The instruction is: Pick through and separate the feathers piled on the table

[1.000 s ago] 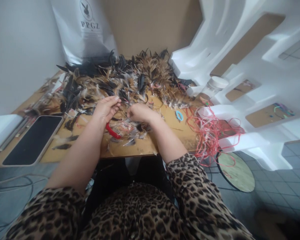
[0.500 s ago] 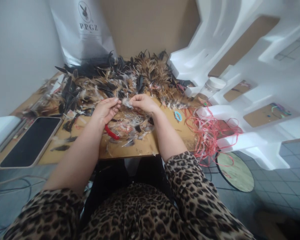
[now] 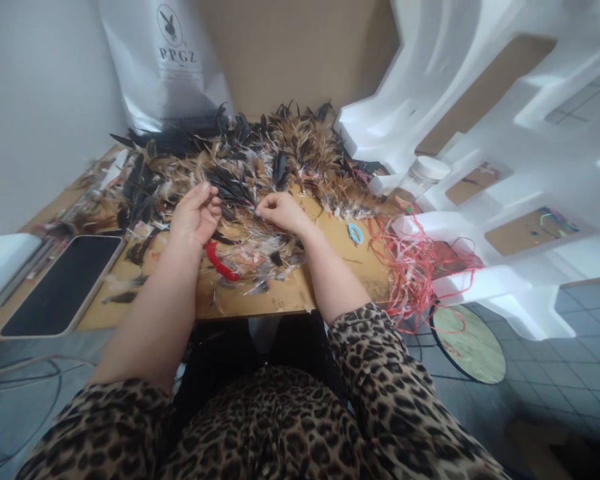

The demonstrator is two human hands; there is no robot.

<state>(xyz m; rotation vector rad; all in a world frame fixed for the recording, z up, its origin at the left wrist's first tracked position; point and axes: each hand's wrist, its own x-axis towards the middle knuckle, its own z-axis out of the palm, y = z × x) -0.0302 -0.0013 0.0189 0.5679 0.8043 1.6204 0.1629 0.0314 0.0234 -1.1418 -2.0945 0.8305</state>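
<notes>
A big heap of brown, black and tan feathers (image 3: 260, 150) covers the back of a wooden table (image 3: 280, 293). My left hand (image 3: 196, 215) is closed around a bunch of dark feathers (image 3: 230, 185) at the near edge of the heap. My right hand (image 3: 280, 210) is pinched shut on the stems of feathers just right of it. Under my left wrist lies a red-handled tool (image 3: 220, 261) among loose feathers.
A black phone (image 3: 63, 283) lies at the table's left. A silver bag (image 3: 167, 63) stands behind the heap. White foam packing (image 3: 480, 133), a white-lidded jar (image 3: 423, 175), a tangle of red string (image 3: 420, 263) and a blue loop (image 3: 355, 232) are at the right.
My left hand has moved left and up, taking a bunch of dark feathers. My right hand lifted from the table toward the heap and stays pinched.
</notes>
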